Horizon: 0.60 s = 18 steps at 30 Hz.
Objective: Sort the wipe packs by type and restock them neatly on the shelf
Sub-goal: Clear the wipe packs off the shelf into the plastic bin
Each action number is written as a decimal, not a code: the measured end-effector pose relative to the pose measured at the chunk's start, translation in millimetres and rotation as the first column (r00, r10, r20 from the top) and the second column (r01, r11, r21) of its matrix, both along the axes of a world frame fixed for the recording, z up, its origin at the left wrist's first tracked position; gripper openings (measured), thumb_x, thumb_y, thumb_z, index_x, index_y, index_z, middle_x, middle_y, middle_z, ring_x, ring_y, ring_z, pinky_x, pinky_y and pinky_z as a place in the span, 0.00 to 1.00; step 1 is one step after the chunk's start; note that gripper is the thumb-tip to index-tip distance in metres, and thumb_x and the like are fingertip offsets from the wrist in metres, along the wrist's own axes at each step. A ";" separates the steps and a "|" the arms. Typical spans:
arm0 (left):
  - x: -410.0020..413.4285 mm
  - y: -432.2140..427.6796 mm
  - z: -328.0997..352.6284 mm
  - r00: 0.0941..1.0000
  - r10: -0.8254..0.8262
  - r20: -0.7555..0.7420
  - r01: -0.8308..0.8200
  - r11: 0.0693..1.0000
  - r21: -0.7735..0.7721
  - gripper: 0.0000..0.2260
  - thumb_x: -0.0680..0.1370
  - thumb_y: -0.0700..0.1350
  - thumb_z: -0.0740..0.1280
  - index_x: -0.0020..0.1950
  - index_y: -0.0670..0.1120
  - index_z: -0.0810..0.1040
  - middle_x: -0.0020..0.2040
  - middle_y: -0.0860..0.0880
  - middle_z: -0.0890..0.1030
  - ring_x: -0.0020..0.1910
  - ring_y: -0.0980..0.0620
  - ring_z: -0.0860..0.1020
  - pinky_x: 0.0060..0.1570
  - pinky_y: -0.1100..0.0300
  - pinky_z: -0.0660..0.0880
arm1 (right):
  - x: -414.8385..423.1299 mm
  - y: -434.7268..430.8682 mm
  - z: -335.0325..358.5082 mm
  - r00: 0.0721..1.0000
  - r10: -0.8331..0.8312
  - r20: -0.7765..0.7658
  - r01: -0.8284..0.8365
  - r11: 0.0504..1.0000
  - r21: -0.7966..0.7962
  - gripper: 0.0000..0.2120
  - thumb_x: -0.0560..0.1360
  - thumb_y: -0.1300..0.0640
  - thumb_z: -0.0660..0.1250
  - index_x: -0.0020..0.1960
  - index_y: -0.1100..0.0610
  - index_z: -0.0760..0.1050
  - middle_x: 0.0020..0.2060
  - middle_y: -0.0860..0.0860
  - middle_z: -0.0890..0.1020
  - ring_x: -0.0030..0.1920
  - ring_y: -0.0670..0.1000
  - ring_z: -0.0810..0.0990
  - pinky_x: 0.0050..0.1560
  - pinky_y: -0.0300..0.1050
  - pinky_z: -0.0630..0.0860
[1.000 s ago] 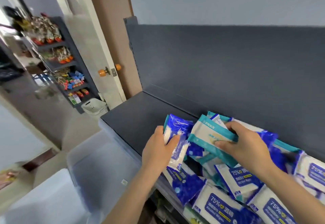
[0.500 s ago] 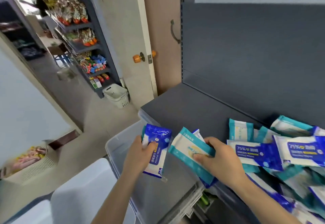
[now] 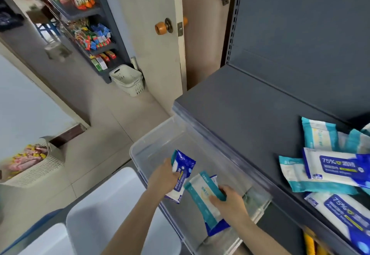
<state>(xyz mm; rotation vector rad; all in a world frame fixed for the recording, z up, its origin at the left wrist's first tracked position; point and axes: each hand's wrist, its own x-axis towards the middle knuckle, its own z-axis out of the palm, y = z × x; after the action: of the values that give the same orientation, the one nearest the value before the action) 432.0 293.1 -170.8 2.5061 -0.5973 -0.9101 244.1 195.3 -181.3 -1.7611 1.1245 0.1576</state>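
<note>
Blue wipe pack (image 3: 181, 171): gripped in left hand (image 3: 163, 176), held over the clear bin (image 3: 140, 154). Teal wipe pack (image 3: 204, 196), a second blue one beneath: clasped in right hand (image 3: 230, 200), fingers curled, over the same bin. Mixed pile (image 3: 330, 172): right end of shelf (image 3: 250, 118). Step, judged: sorting by type. Next: set types apart. Room: bin rim touches shelf edge; shelf surface shows left of pile.

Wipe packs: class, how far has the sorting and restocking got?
Done: no neat row shows on the shelf. In hand: the left hand holds a blue pack, the right hand a teal pack with a second blue pack beneath, both over the clear bin. Left: the mixed heap, teal and blue jumbled.
</note>
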 end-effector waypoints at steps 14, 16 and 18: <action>9.1 -10.6 -49.7 0.955 -0.298 -0.009 0.284 0.903 0.322 0.10 0.78 0.41 0.60 0.59 0.43 0.70 0.50 0.46 0.78 0.45 0.48 0.77 0.40 0.57 0.72 | 24.6 8.4 -47.0 0.990 0.092 -0.109 -0.086 0.994 0.065 0.09 0.75 0.57 0.64 0.56 0.54 0.73 0.49 0.49 0.79 0.46 0.47 0.78 0.45 0.41 0.75; 8.0 -8.3 -48.6 0.957 -0.286 0.048 0.254 0.907 0.336 0.12 0.78 0.42 0.61 0.61 0.44 0.71 0.54 0.46 0.79 0.50 0.46 0.78 0.42 0.55 0.74 | 21.6 7.9 -45.0 0.963 0.206 -0.176 -0.208 0.978 0.003 0.15 0.76 0.58 0.62 0.62 0.53 0.71 0.57 0.50 0.77 0.54 0.50 0.77 0.51 0.41 0.74; 6.0 -7.9 -40.4 0.953 -0.280 0.118 0.232 0.920 0.316 0.14 0.77 0.47 0.63 0.62 0.47 0.71 0.56 0.47 0.78 0.53 0.46 0.78 0.45 0.53 0.76 | 16.3 6.3 -38.0 0.932 0.278 -0.233 -0.312 0.942 -0.122 0.19 0.77 0.59 0.60 0.67 0.50 0.68 0.62 0.48 0.74 0.59 0.50 0.74 0.54 0.40 0.73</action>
<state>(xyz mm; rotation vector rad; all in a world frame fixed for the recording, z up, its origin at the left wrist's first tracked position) 438.1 285.2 -211.2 2.8405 -0.9216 -0.9564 260.4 201.6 -219.3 -2.0902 1.0360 0.4611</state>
